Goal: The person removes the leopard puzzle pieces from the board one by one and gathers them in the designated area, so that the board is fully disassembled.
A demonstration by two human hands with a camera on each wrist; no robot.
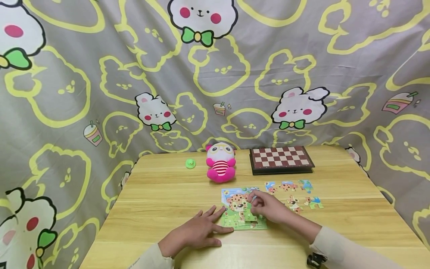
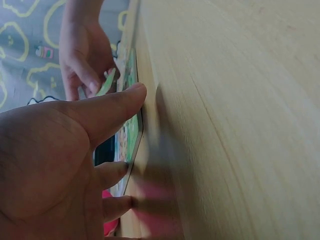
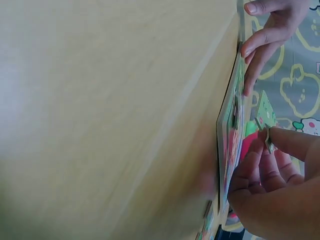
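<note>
A jigsaw puzzle board [image 1: 237,227] with a spotted cartoon leopard lies flat on the table in the head view. My left hand [image 1: 201,229] spreads its fingers at the board's left side, fingertips on its edge; the left wrist view shows the thumb [image 2: 117,107] straight along it. Over the right part of the board, my right hand [image 1: 267,206] pinches a green puzzle piece [image 3: 266,109] between thumb and fingers. That piece stands tilted above the board in the right wrist view. Several loose puzzle pieces [image 1: 315,202] lie in two rows to the right.
Behind the board sits a pink and white plush panda [image 1: 221,164], with a small green duck toy [image 1: 190,163] to its left. A folded chessboard [image 1: 282,157] lies at the back right. Patterned grey cloth [image 1: 255,71] hangs around the wooden table [image 1: 161,198].
</note>
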